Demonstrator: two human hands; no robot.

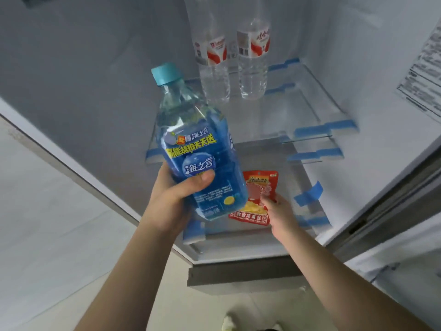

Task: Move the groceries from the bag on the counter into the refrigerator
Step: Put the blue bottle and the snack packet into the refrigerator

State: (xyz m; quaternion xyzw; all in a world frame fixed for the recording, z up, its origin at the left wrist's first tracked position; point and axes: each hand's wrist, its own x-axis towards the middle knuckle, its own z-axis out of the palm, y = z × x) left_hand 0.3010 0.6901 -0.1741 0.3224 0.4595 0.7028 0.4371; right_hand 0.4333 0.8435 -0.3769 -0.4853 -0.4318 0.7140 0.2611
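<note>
Both forearms reach fwd into open fridge (358, 68). L hand (174, 197) wraps lower body of blue drink bottle (198, 149), thumb across label, bottle upright-ish, tilted, held over front of shelf (310, 130). Full, so prob heavy; smooth plastic, maybe slippery, so grip at mid-body w/ whole hand. R hand (279, 216) pinches edge of red snack packet (257, 199), just beside bottle; light, floppy. Further back, 2 clear water bottles (233, 58) stand on upper shelf, could crowd placement there.
</note>
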